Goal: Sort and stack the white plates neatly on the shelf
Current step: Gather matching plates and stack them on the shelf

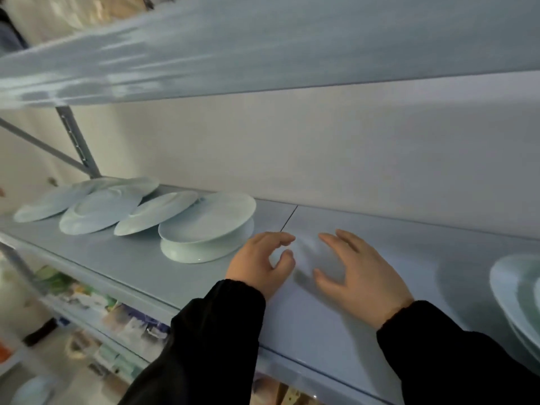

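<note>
reaching in from the bottom edge, two black fabric sleeves point(210, 340) end in bare hands held over the smooth, pale blue-grey shelf board point(140, 276). the left hand point(261, 264) has its fingers loosely curled, thumb close to the forefinger, with nothing between them. the right hand point(359, 276) is palm down with its fingers spread and relaxed, also holding nothing. the hands are just beside each other but apart, and the board between them is smeared with blur, so i cannot tell whether any fingertip touches it. at the right edge, cut off by the frame, at least two glossy white round plates point(514, 287) lie stacked on the same board, well apart from the right hand. just left of the left hand, a glazed white round top plate point(207, 220) sits on a white lower plate point(201, 251) that flares out toward the board. beyond it, four more thin white plates point(102, 209) lie flat in a loose overlapping row running left and back, with a raised ring showing on two of them. a dark narrow seam point(289, 217) crosses the board behind the hands. a grey slotted metal upright point(76, 138) stands at the far left against the matt pale wall point(350, 147), and a blurred upper shelf point(263, 48) spans the top.
</note>
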The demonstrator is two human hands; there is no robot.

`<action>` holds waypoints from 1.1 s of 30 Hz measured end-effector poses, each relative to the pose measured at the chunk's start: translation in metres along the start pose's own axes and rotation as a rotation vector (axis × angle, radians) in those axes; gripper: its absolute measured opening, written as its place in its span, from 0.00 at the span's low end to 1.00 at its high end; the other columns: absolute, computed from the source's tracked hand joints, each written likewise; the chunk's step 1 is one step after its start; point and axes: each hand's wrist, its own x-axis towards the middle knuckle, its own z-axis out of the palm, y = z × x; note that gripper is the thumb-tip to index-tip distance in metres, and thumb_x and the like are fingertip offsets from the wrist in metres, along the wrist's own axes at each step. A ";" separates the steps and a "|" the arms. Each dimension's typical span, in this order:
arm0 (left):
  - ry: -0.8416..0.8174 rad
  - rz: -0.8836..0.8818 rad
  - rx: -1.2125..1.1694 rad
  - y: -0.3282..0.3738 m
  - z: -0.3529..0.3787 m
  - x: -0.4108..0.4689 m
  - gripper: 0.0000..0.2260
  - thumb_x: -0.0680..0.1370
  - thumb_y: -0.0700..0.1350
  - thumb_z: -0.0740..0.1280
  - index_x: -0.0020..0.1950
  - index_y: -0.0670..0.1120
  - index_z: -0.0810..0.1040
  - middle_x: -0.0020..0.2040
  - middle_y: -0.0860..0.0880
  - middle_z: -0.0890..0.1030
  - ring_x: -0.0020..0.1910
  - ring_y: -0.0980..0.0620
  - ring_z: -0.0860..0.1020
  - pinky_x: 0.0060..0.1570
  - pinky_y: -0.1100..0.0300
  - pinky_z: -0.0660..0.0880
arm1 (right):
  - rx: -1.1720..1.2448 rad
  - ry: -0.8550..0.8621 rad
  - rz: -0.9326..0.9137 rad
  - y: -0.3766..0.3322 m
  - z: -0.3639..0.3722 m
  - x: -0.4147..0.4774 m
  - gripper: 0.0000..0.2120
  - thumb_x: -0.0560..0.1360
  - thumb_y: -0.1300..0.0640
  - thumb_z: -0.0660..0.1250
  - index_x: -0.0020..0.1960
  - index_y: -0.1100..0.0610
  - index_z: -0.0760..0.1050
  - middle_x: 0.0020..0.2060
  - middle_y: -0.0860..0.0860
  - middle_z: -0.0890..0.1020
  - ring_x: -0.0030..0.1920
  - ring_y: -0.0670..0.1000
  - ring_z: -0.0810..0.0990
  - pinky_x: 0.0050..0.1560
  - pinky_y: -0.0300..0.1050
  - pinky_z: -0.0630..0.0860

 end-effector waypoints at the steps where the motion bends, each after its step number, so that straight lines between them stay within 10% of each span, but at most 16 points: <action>1: 0.035 -0.006 0.007 -0.001 -0.004 -0.001 0.14 0.72 0.51 0.63 0.55 0.57 0.81 0.48 0.65 0.77 0.49 0.64 0.74 0.49 0.71 0.69 | -0.001 0.004 -0.009 -0.001 0.000 0.000 0.42 0.63 0.28 0.47 0.75 0.42 0.61 0.76 0.48 0.61 0.75 0.48 0.59 0.72 0.41 0.57; 16: 0.285 0.328 0.265 -0.103 -0.094 -0.016 0.21 0.72 0.45 0.66 0.64 0.44 0.76 0.61 0.49 0.77 0.63 0.45 0.71 0.64 0.51 0.68 | -0.094 0.023 0.036 -0.024 0.015 -0.002 0.35 0.67 0.31 0.55 0.72 0.40 0.66 0.76 0.43 0.60 0.74 0.45 0.62 0.67 0.33 0.55; 23: -0.037 0.259 0.370 -0.128 -0.136 0.024 0.32 0.70 0.59 0.60 0.72 0.48 0.67 0.66 0.49 0.74 0.66 0.49 0.69 0.65 0.62 0.60 | -0.168 0.038 0.069 -0.052 0.043 0.016 0.30 0.72 0.37 0.64 0.72 0.41 0.66 0.77 0.45 0.59 0.74 0.46 0.61 0.67 0.33 0.54; 27: -0.228 0.268 0.571 -0.144 -0.131 0.047 0.33 0.67 0.64 0.56 0.67 0.50 0.74 0.62 0.50 0.78 0.60 0.46 0.76 0.56 0.53 0.72 | -0.175 0.024 0.106 -0.063 0.054 0.023 0.36 0.66 0.30 0.53 0.71 0.40 0.67 0.76 0.44 0.60 0.74 0.46 0.61 0.67 0.33 0.55; 33: -0.097 0.375 0.579 -0.161 -0.110 0.054 0.16 0.67 0.56 0.60 0.47 0.52 0.82 0.42 0.56 0.82 0.39 0.51 0.81 0.30 0.60 0.74 | -0.163 0.004 0.122 -0.055 0.049 0.024 0.26 0.69 0.34 0.59 0.66 0.36 0.70 0.73 0.38 0.62 0.73 0.41 0.62 0.65 0.32 0.56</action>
